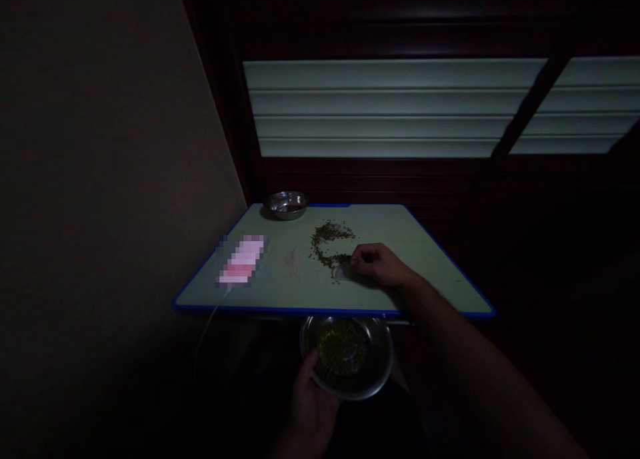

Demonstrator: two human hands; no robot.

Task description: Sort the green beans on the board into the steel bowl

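Observation:
Below the table's front edge, my left hand [314, 396] grips a metal bowl [383, 369], thumb over its rim. Small green beans or grains [343, 347] lie in that bowl. Over the tabletop, my right hand [377, 264] has its fingers curled together at the near end of a scattered pile of similar green grains [327, 232]. A pale, see-through patch [343, 271] shows by those fingertips; in the dim light I cannot make out what it is or what the fingers hold. To the left of the pile lies a thin spread of whitish grains [294, 262].
The pale table [425, 239] has a blue rim. At its back left corner stands another metal bowl [287, 207]. A blurred-out phone-like device [243, 260] lies on the left with a cable [210, 319] hanging off the edge. Wall on the left, slatted panels behind.

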